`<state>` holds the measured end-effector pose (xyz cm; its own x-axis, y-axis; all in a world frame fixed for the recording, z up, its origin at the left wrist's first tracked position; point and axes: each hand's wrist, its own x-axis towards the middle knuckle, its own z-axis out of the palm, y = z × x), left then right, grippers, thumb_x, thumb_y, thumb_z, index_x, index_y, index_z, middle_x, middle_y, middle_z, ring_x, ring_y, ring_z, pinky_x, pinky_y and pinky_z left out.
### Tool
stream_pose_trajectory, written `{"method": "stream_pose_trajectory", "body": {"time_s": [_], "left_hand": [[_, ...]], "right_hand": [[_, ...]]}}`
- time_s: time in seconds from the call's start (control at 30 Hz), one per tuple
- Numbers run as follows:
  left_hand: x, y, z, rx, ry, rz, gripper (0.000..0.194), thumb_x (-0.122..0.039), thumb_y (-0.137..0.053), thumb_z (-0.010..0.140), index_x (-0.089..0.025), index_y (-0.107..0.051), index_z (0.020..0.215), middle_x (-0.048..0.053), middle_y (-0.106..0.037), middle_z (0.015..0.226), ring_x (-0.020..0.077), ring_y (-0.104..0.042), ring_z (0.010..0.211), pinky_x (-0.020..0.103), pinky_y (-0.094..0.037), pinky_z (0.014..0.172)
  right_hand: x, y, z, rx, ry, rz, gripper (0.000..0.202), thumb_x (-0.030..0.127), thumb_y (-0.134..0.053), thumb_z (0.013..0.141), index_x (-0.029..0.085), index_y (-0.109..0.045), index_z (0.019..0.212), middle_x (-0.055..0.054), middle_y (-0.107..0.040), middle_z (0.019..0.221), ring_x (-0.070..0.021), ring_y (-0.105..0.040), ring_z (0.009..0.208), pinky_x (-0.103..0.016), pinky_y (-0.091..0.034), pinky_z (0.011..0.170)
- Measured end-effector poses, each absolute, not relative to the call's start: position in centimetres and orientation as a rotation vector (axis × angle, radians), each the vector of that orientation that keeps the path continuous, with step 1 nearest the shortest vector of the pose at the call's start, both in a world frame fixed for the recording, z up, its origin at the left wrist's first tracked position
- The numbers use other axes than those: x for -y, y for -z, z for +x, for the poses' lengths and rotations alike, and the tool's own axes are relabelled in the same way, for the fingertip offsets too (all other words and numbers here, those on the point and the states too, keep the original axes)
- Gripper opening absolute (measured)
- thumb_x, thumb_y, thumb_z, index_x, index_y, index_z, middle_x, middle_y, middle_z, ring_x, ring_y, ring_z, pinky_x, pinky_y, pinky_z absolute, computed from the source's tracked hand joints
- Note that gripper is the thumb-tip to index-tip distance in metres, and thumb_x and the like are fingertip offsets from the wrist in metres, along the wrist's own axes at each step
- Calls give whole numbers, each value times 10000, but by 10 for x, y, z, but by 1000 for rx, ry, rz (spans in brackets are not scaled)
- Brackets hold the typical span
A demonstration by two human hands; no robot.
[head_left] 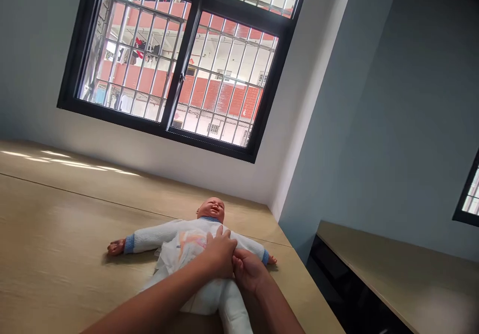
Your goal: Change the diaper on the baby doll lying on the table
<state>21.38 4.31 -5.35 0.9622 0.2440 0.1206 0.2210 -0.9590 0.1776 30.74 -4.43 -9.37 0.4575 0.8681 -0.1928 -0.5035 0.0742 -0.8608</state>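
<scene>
A baby doll [211, 209] lies on its back on the wooden table, arms spread out. It wears a white fleecy top [157, 236] with blue collar and cuffs. A white diaper [204, 294] with an orange-pink printed front wraps its middle, and one loose-looking side spreads out at the left. My left hand [220, 251] rests on the diaper's front near the belly, its visible fingers stretched and apart. Close against it, at the diaper's right side, my right hand [249, 269] has its fingers curled in. What these fingers pinch, if anything, is hidden.
The wooden table [56, 234] has a seam across it, and its right edge runs close to the doll's hand. Past a dark gap stands another wooden-topped table [396, 259]. A barred window [179, 74] is set in the wall behind.
</scene>
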Motion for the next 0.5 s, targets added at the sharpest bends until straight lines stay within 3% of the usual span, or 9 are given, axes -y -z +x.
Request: {"method": "stream_pose_trajectory", "body": {"time_s": [0.23,0.4,0.5], "left_hand": [[-45,55,215,-329,-234,2896,451,-240,-665,655,-177,-675,1101,200,-533,1304,488,-368,1314,734,-369,966],[-44,49,213,-351,-220,2843,597,-260,-733,636,-181,-608,1214,204,-529,1326,452,-387,1317,724,-367,997],[-44,46,212,-341,-212,2827,635,-257,-773,593,-171,-606,1199,214,-530,1323,451,-407,1302,705,-370,1007]], "right_hand": [[50,88,301,422,-1054,-1098,109,89,-707,701,147,-621,669,52,-520,533,-4,-440,419,-41,-363,389],[39,98,299,699,-763,-1340,226,309,-740,567,176,-566,621,87,-412,429,-28,-246,395,-150,-171,358],[30,105,303,803,-631,-1473,272,396,-736,562,173,-582,584,57,-439,398,-55,-284,375,-197,-194,378]]}}
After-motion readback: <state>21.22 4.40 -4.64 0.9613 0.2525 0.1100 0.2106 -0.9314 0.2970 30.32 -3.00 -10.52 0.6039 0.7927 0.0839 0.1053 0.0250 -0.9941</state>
